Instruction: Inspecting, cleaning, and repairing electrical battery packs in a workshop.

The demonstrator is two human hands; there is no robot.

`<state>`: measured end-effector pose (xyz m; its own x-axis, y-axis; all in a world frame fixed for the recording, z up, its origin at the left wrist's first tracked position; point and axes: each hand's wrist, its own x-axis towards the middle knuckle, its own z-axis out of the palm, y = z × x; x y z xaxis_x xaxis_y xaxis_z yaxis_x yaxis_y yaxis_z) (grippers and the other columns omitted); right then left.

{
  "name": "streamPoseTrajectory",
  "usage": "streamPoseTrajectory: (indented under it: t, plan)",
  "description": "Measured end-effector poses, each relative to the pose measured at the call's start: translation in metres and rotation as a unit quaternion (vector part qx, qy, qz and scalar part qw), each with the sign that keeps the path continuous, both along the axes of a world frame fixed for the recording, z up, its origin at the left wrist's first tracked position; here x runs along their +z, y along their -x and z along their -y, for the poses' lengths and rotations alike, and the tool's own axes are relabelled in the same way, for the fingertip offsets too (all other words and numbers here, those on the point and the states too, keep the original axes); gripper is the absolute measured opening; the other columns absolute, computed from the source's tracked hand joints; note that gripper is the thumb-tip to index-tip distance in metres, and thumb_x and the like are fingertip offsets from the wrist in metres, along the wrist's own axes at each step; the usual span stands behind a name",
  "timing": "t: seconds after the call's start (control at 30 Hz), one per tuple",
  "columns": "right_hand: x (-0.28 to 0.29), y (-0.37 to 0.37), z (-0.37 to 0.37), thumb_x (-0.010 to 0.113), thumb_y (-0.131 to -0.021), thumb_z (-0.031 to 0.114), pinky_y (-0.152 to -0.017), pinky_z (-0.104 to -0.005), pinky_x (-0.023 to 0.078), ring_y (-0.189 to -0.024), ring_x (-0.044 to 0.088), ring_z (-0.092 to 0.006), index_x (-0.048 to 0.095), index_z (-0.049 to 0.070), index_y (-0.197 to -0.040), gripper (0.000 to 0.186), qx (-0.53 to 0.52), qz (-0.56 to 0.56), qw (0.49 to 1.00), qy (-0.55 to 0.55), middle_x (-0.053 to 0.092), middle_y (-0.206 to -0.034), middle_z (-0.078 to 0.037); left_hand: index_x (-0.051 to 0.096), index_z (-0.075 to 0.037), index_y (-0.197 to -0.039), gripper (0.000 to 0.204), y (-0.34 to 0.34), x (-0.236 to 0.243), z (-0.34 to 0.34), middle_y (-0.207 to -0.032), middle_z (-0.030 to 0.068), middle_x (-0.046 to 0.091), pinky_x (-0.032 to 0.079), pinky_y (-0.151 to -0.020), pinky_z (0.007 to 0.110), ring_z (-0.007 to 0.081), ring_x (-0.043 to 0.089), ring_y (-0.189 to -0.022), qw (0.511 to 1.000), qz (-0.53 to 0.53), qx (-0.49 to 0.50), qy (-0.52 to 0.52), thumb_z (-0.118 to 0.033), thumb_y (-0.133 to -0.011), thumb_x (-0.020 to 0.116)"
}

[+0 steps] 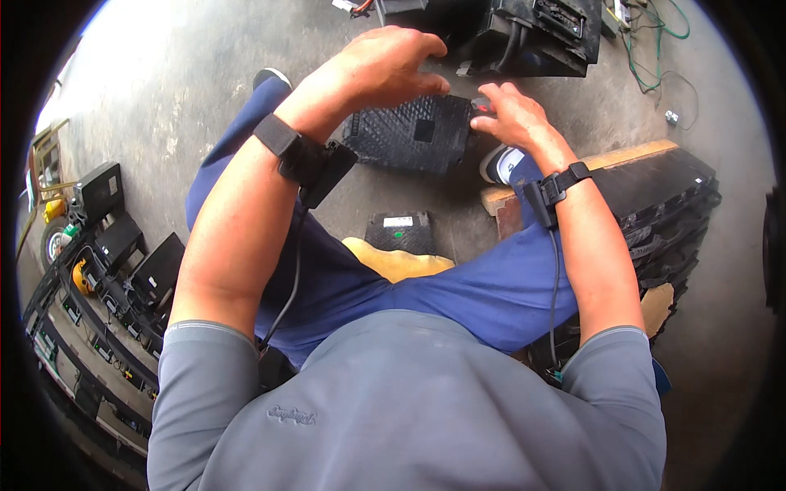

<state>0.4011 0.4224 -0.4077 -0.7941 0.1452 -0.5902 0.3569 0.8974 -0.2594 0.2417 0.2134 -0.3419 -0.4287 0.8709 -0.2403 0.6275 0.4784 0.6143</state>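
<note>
My left hand [413, 65] is raised near the far edge of a textured black panel [401, 135] lying between my feet, thumb and fingers apart with nothing between them. My right hand [512, 114] is at the panel's right corner, fingers apart and curved around a small dark object with a red mark [481, 107]; I cannot tell whether they touch it. Beyond my hands stand black cased units [548, 29] with a thick cable. A smaller black panel with a white label [413, 237] lies between my legs beside a yellow cushion-like piece [381, 260].
A wooden board [622, 154] and a stack of black panels [643, 204] are at my right. Black boxes [155, 274], metal rails and a small wheel [54, 241] stand on the left. A green cord [634, 61] with white plugs lies at the back right on the concrete floor [164, 74].
</note>
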Motion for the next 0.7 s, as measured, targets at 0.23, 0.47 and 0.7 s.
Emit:
streamPoseTrajectory:
  t: [0.23, 0.47, 0.7]
  plan:
    - [-0.0028, -0.0006, -0.0005, 0.064, -0.092, 0.025, -0.094, -0.0466, 0.048, -0.112, 0.059, -0.0387, 0.055, 0.016, -0.132, 0.042, 0.047, 0.002, 0.998, -0.030, 0.060, -0.114, -0.016, 0.065, -0.008, -0.124, 0.051, -0.0003, -0.0043, 0.0017, -0.109, 0.0217, 0.070, 0.054, -0.089, 0.043, 0.0356, 0.067, -0.105, 0.999, -0.031, -0.001, -0.040, -0.038, -0.083, 0.076]
    - [-0.0047, 0.0034, 0.0007, 0.063, -0.091, 0.019, -0.094, -0.0475, 0.050, -0.112, 0.060, -0.0396, 0.057, 0.016, -0.129, 0.039, 0.011, 0.057, 0.998, -0.021, 0.057, -0.125, -0.016, 0.064, -0.007, -0.124, 0.052, 0.0006, -0.0014, 0.0006, -0.110, 0.0205, 0.070, 0.053, -0.090, 0.043, 0.0361, 0.066, -0.106, 1.000, -0.017, -0.003, -0.026, -0.038, -0.084, 0.075]
    - [-0.0011, -0.0001, -0.0001, 0.070, -0.087, 0.025, -0.096, -0.0478, 0.049, -0.114, 0.059, -0.0413, 0.056, 0.013, -0.130, 0.046, -0.006, -0.001, 1.000, 0.012, 0.055, -0.125, -0.020, 0.064, -0.006, -0.124, 0.051, 0.0002, -0.0014, -0.0006, -0.114, 0.0198, 0.069, 0.052, -0.093, 0.043, 0.0359, 0.066, -0.108, 1.000, -0.014, -0.003, -0.025, -0.035, -0.084, 0.075]
